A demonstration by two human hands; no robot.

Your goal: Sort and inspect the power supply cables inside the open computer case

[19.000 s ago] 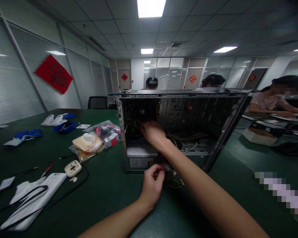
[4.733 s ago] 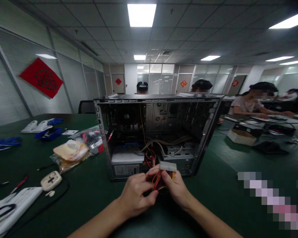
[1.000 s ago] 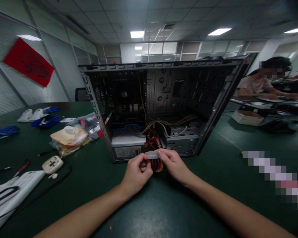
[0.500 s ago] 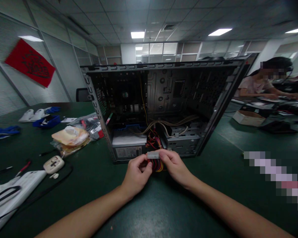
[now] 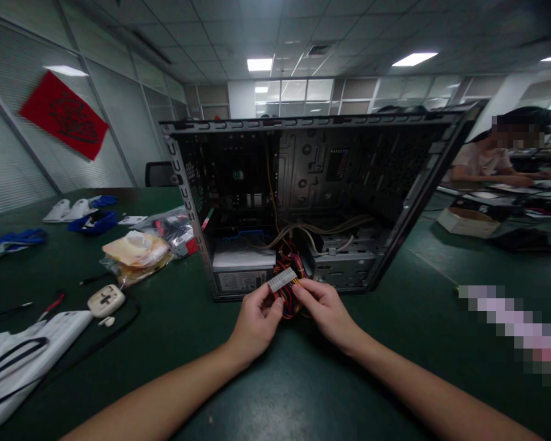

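An open computer case [image 5: 312, 120] stands in front of me with its inside facing me. Between my hands is a white multi-pin power connector [image 5: 282, 280], tilted with its right end higher. Red, yellow and black wires [image 5: 290, 306] run from it towards the power supply [image 5: 242, 280] at the lower left of the case. My left hand [image 5: 256, 318] is closed, pinching the connector's left end and the wires below. My right hand [image 5: 324, 309] is closed at the connector's right end, its fingertips on the yellow wires there.
Grey cables [image 5: 303, 228] cross the case's inside. On the left lie a packet of tissues [image 5: 138, 252], a blue tray [image 5: 93, 222], a cream-coloured device [image 5: 106, 300], gloves [image 5: 13, 239] and a white power strip [image 5: 41, 355]. A person sits at the right behind an open box [image 5: 468, 222].
The connector has turned from level to slanted, its right end now raised. My right fingers have slid from its end down to the wires. The whole view has shifted slightly.
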